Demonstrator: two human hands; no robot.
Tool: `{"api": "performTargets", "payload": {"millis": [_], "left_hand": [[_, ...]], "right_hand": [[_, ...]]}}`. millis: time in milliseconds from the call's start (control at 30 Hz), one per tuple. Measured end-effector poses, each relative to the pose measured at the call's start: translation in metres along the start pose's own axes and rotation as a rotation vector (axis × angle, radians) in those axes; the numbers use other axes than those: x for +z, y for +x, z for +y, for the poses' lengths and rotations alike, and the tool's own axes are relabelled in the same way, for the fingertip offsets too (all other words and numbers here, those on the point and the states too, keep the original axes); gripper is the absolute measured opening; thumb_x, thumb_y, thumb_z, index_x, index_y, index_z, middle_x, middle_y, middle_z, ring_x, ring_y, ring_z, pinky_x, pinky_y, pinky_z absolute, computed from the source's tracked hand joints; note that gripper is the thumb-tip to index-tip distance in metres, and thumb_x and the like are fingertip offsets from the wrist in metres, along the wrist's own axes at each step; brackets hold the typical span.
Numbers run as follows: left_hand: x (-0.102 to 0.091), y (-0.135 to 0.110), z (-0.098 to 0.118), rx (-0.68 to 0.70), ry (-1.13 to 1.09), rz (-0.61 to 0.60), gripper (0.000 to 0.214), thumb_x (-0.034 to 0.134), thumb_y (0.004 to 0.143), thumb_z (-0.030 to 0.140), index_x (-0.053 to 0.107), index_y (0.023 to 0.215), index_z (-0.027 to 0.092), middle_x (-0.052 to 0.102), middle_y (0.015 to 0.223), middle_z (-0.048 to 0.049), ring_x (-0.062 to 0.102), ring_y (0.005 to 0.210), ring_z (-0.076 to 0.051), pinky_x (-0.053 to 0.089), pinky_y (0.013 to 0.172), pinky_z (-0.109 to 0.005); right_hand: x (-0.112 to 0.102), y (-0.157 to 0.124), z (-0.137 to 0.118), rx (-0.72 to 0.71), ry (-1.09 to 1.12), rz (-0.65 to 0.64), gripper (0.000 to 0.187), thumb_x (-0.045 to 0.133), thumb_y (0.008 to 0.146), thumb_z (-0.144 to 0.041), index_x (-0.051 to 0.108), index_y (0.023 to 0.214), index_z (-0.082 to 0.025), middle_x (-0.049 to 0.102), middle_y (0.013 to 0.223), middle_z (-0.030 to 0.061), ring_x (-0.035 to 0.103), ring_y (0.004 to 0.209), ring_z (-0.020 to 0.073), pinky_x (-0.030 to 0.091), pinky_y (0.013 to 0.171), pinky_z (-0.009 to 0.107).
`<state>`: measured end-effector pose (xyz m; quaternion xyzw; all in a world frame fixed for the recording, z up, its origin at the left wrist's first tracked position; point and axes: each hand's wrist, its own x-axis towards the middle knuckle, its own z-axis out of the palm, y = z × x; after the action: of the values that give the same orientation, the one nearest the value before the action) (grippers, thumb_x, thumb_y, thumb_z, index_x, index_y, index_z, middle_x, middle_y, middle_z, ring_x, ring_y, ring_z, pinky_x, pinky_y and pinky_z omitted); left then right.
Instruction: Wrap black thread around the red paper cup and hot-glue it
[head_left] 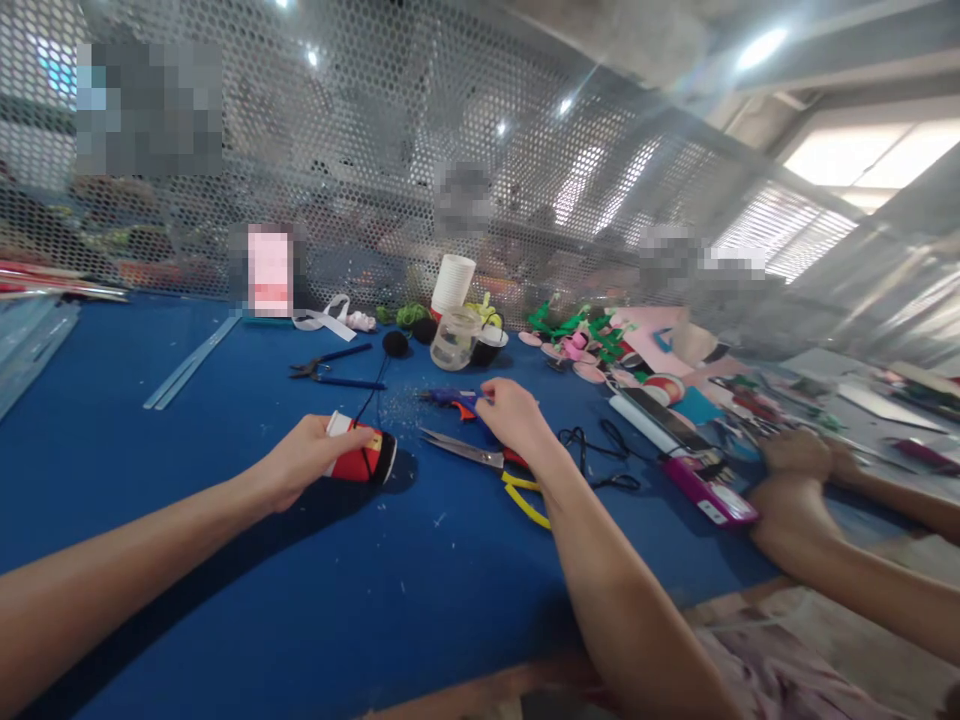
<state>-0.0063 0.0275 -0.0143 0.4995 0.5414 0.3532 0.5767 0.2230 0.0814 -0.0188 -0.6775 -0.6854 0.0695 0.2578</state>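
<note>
My left hand (304, 460) is wrapped round a red and white paper cup (349, 455) lying on its side just above the blue table. Black yarn covers one end of the cup, and a strand leads from it to a black yarn ball (395, 344). My right hand (511, 412) has its fingers closed at the back of a blue glue gun (450, 398) with an orange trigger. Beneath that hand lie scissors (465, 448) with yellow and red handles, partly hidden by the wrist. Blue-handled pliers (330, 365) rest beyond the cup.
A clear plastic jar (454, 340) and stacked white paper cups (453, 280) stand near the perforated metal screen (360, 180). Green and pink craft pieces (581, 335) lie right of them. A purple box (709, 492) sits beside another person's arm (802, 510). Blue strips (191, 365) lie left.
</note>
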Motion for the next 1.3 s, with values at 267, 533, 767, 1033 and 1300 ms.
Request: {"api": "performTargets", "payload": {"millis": [267, 533, 767, 1033, 1300], "left_hand": [[-0.003, 0.004, -0.002, 0.045, 0.052, -0.002, 0.027, 0.06, 0.058, 0.038, 0.06, 0.062, 0.012, 0.055, 0.049, 0.0012, 0.045, 0.046, -0.01, 0.028, 0.046, -0.021], [-0.006, 0.007, -0.001, 0.032, 0.088, 0.039, 0.029, 0.059, 0.058, 0.041, 0.055, 0.058, 0.012, 0.048, 0.045, 0.004, 0.037, 0.042, -0.007, 0.022, 0.044, -0.02], [-0.008, 0.008, 0.001, -0.032, 0.071, 0.018, 0.031, 0.058, 0.058, 0.043, 0.056, 0.058, 0.012, 0.052, 0.048, 0.0028, 0.041, 0.044, -0.008, 0.026, 0.048, -0.02], [-0.007, 0.006, 0.004, -0.084, -0.003, 0.02, 0.032, 0.058, 0.06, 0.042, 0.059, 0.064, 0.011, 0.057, 0.053, -0.0009, 0.047, 0.048, -0.01, 0.03, 0.049, -0.021], [-0.007, 0.007, 0.004, -0.093, -0.046, 0.027, 0.031, 0.059, 0.06, 0.04, 0.061, 0.065, 0.009, 0.059, 0.055, -0.0024, 0.048, 0.049, -0.01, 0.031, 0.048, -0.02]], "right_hand": [[0.022, 0.012, 0.015, 0.114, 0.027, -0.113, 0.01, 0.055, 0.052, -0.008, 0.051, 0.053, -0.017, 0.059, 0.061, 0.0103, 0.057, 0.072, 0.0252, 0.04, 0.059, 0.031], [-0.007, -0.011, -0.01, 0.036, 0.368, -0.168, 0.023, 0.05, 0.067, -0.028, 0.049, 0.084, -0.013, 0.06, 0.071, 0.0047, 0.056, 0.054, 0.0116, 0.043, 0.05, 0.023], [-0.017, -0.048, -0.034, -0.073, 0.69, -0.386, 0.022, 0.052, 0.068, -0.032, 0.056, 0.074, -0.012, 0.056, 0.052, 0.0007, 0.048, 0.039, 0.0076, 0.041, 0.04, 0.02], [-0.028, -0.066, -0.048, -0.07, 0.46, -0.405, 0.016, 0.049, 0.068, -0.028, 0.05, 0.059, -0.015, 0.048, 0.04, -0.0034, 0.046, 0.033, 0.0076, 0.038, 0.035, 0.017], [-0.028, -0.071, -0.05, -0.209, 0.258, -0.333, 0.024, 0.045, 0.07, -0.025, 0.041, 0.047, -0.017, 0.045, 0.037, -0.0039, 0.044, 0.037, 0.0083, 0.035, 0.04, 0.02]]}}
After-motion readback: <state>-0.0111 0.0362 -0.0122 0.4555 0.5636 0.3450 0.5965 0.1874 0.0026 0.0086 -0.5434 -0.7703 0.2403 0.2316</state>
